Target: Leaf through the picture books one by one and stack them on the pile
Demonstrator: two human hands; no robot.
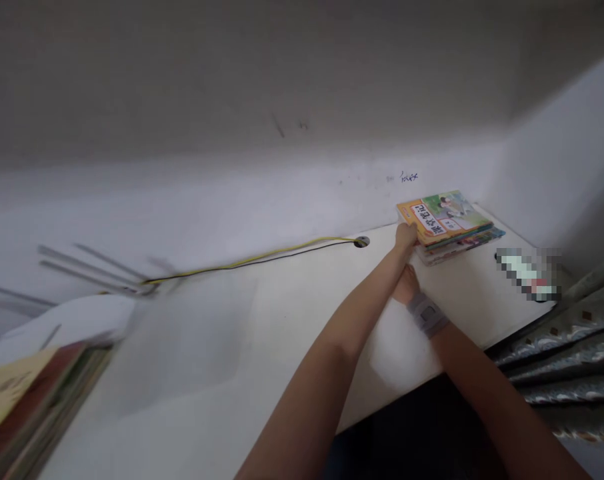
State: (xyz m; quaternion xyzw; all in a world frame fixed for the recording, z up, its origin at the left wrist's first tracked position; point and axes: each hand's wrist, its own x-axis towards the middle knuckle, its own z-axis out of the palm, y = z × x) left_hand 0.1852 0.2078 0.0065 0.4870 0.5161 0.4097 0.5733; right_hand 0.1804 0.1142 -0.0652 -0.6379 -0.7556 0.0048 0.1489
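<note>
Past a yellow-and-black cable (252, 259) on the white desk (282, 320), outstretched left hand (406, 235) grasps colourful stacked paperback books (449, 223); its forearm hides right hand (406, 283), grip unclear.

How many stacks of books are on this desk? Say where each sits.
2. One colourful stack of paperback books lies at the white desk's far-right corner, touched by the left hand; a blurred second stack sits at the near-left edge.

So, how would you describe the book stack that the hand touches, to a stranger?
Find the white desk, then its far right corner by the wall. A stack of books lies flat there, the left hand touching its edge. Unlike the other stack at the near left, its top cover is orange and green.
</note>
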